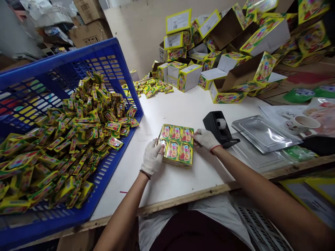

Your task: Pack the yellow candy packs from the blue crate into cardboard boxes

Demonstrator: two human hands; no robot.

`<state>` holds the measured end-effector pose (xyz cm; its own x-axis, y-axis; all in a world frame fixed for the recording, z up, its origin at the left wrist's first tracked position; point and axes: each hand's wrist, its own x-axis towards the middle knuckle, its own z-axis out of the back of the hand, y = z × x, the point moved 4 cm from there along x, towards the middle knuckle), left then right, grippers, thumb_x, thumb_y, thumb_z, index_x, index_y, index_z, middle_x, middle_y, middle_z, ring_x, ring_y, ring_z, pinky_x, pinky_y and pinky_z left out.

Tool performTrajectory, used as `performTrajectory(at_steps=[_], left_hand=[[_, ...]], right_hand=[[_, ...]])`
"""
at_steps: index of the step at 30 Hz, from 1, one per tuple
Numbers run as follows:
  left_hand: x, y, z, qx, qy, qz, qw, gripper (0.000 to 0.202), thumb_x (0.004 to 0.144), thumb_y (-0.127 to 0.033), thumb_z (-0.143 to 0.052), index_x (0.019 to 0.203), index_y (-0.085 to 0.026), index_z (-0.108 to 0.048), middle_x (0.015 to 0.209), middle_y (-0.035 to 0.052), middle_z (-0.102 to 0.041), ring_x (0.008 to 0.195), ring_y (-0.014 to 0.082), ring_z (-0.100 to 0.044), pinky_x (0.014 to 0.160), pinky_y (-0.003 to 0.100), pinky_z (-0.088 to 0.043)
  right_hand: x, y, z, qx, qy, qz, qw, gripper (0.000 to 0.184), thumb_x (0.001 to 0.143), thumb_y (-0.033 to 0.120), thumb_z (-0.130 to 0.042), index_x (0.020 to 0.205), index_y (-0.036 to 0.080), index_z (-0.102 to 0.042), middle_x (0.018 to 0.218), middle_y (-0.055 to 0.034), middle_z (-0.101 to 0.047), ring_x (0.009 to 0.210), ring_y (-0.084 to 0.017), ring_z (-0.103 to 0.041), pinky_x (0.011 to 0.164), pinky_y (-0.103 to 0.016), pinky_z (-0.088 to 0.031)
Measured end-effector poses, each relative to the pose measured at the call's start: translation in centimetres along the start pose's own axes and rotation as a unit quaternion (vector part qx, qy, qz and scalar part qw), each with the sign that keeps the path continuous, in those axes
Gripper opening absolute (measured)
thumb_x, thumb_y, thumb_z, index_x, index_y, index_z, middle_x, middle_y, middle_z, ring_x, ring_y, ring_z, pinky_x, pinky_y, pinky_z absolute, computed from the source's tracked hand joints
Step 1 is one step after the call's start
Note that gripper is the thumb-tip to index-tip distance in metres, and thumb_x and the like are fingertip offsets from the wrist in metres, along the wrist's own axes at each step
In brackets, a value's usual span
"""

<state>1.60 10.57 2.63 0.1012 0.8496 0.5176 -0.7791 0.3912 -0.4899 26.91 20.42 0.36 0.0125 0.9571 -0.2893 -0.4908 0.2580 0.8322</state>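
Observation:
A squared block of small yellow-green boxes (176,147), set in two rows with red fruit prints on top, lies on the white table. My left hand (152,158), in a white glove with bare fingertips, grips its left side, thumb over the top. At the upper right corner, the gloved fingers of my right hand (206,138) pinch the block's edge. Just beyond my right hand stands a black tape dispenser (220,129) with a roll in it. The underside of the block is hidden.
A blue plastic crate (115,55) heaped with small yellow boxes (86,129) tilts at the left. Open display cartons (235,83) are piled at the back right. Clear plastic trays (264,134) and a cup (300,124) lie right. A wooden strip (183,199) edges the table.

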Motion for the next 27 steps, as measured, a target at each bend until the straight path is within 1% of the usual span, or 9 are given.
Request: performTrajectory(at_steps=[4, 6, 9, 12, 14, 16, 19, 21, 27], left_hand=[[-2.8, 0.6, -1.0, -0.058, 0.02, -0.039, 0.997, 0.027, 0.084, -0.025, -0.063, 0.11, -0.02, -0.068, 0.132, 0.014, -0.053, 0.113, 0.0249, -0.06, 0.09, 0.036, -0.055], [-5.0, -0.3, -1.6, -0.08, -0.01, -0.047, 0.996, 0.034, 0.082, -0.021, -0.065, 0.116, -0.021, -0.066, 0.134, 0.0151, -0.049, 0.11, 0.0238, -0.061, 0.086, 0.035, -0.056], [-7.3, -1.6, -2.3, -0.109, -0.071, -0.033, 0.991, 0.035, 0.084, -0.014, -0.06, 0.118, -0.023, -0.063, 0.119, 0.0118, -0.054, 0.101, 0.0204, -0.061, 0.08, 0.033, -0.056], [-7.4, -2.5, -2.0, -0.122, -0.086, -0.019, 0.989, 0.026, 0.086, -0.016, -0.059, 0.111, -0.023, -0.064, 0.104, 0.0078, -0.057, 0.094, 0.0188, -0.061, 0.078, 0.032, -0.054], [-6.5, -2.5, -1.4, -0.168, -0.069, 0.062, 0.981, 0.02, 0.084, -0.023, -0.066, 0.104, -0.022, -0.062, 0.099, 0.006, -0.059, 0.085, 0.0169, -0.062, 0.073, 0.03, -0.053], [-5.6, -1.9, -1.0, -0.276, -0.042, 0.241, 0.929, 0.033, 0.079, -0.035, -0.073, 0.104, -0.021, -0.057, 0.089, 0.0025, -0.059, 0.071, 0.0137, -0.06, 0.065, 0.027, -0.051], [-5.1, -1.5, -1.2, -0.41, 0.0, 0.488, 0.77, 0.058, 0.067, -0.048, -0.079, 0.107, -0.019, -0.049, 0.07, -0.0039, -0.057, 0.056, 0.0109, -0.054, 0.054, 0.024, -0.045], [-4.6, -1.5, -1.1, -0.431, 0.022, 0.541, 0.722, 0.059, 0.059, -0.046, -0.083, 0.1, -0.018, -0.051, 0.061, -0.0054, -0.055, 0.049, 0.0095, -0.049, 0.047, 0.021, -0.037], [-5.0, -2.9, -0.8, -0.468, 0.026, 0.572, 0.673, 0.039, 0.051, -0.038, -0.083, 0.065, -0.018, -0.053, 0.049, -0.0073, -0.044, 0.041, 0.004, -0.032, 0.038, 0.018, -0.02]], right_hand=[[2.6, 3.2, -0.9, -0.11, -0.065, 0.116, 0.985, 0.012, 0.085, 0.026, -0.058, 0.093, 0.02, -0.064, 0.089, -0.0089, -0.069, 0.082, -0.023, -0.066, 0.075, -0.035, -0.052], [1.8, 3.9, -2.0, -0.152, -0.052, 0.194, 0.968, 0.024, 0.085, 0.025, -0.056, 0.105, 0.019, -0.067, 0.116, -0.0137, -0.066, 0.108, -0.027, -0.062, 0.093, -0.04, -0.048], [-1.4, 3.3, -3.2, -0.194, 0.013, 0.294, 0.936, 0.037, 0.086, 0.029, -0.057, 0.119, 0.018, -0.069, 0.133, -0.0162, -0.06, 0.131, -0.031, -0.049, 0.109, -0.046, -0.037], [-5.2, 1.5, -3.6, -0.291, 0.07, 0.419, 0.857, 0.054, 0.085, 0.04, -0.062, 0.132, 0.014, -0.063, 0.143, -0.0228, -0.054, 0.139, -0.04, -0.039, 0.111, -0.06, -0.028], [-7.0, 0.2, -3.6, -0.368, 0.068, 0.497, 0.783, 0.067, 0.082, 0.042, -0.067, 0.141, 0.012, -0.056, 0.146, -0.0271, -0.049, 0.137, -0.045, -0.039, 0.108, -0.065, -0.027], [-7.7, -0.7, -3.7, -0.407, 0.039, 0.536, 0.738, 0.07, 0.08, 0.035, -0.069, 0.143, 0.011, -0.052, 0.144, -0.0272, -0.052, 0.134, -0.044, -0.044, 0.106, -0.065, -0.029], [-7.6, -1.0, -3.9, -0.411, 0.02, 0.573, 0.708, 0.066, 0.08, 0.025, -0.066, 0.143, 0.013, -0.053, 0.142, -0.0235, -0.056, 0.132, -0.04, -0.047, 0.107, -0.062, -0.03], [-7.3, -0.9, -4.2, -0.406, 0.036, 0.598, 0.689, 0.064, 0.081, 0.023, -0.065, 0.143, 0.012, -0.053, 0.142, -0.0223, -0.056, 0.132, -0.038, -0.048, 0.109, -0.059, -0.031], [-7.3, -0.7, -4.5, -0.394, 0.038, 0.613, 0.684, 0.057, 0.084, 0.021, -0.062, 0.141, 0.016, -0.055, 0.141, -0.0184, -0.059, 0.132, -0.034, -0.05, 0.109, -0.056, -0.034]])
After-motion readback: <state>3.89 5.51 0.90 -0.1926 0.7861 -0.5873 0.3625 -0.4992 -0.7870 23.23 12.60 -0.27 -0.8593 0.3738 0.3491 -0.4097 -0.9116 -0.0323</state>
